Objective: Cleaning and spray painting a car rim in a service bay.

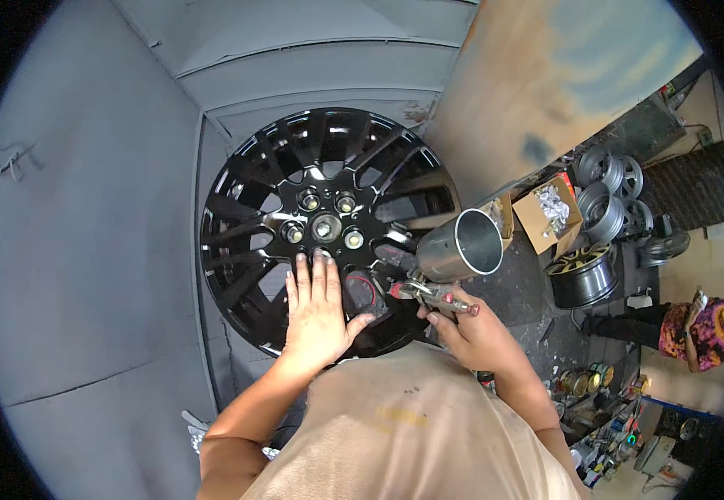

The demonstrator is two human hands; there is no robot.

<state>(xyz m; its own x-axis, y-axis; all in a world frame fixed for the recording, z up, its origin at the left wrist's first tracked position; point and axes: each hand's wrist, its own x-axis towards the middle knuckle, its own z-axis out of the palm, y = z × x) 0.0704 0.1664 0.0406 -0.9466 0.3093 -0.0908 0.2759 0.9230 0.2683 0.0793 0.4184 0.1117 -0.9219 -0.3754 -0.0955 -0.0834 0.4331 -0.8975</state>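
Observation:
A glossy black multi-spoke car wheel rim (329, 190) lies face up before me, with several bolt holes around its centre bore. My left hand (319, 312) rests on its near side, fingers stretched out just below the hub and thumb spread to the right. My right hand (472, 333) is wrapped round a spray gun (427, 293), held over the rim's lower right edge. On the gun sits a large metal cup (445, 252), tilted so that its round end faces right. The gun's trigger is partly hidden by my fingers.
Grey panels (95, 233) stand left of and behind the rim; a paint-stained board (537, 92) rises at the back right. Farther right are a cardboard box (537, 218), silver wheel rims (602, 208), a black-and-gold wheel (583, 279) and a person in a colourful shirt (712, 333).

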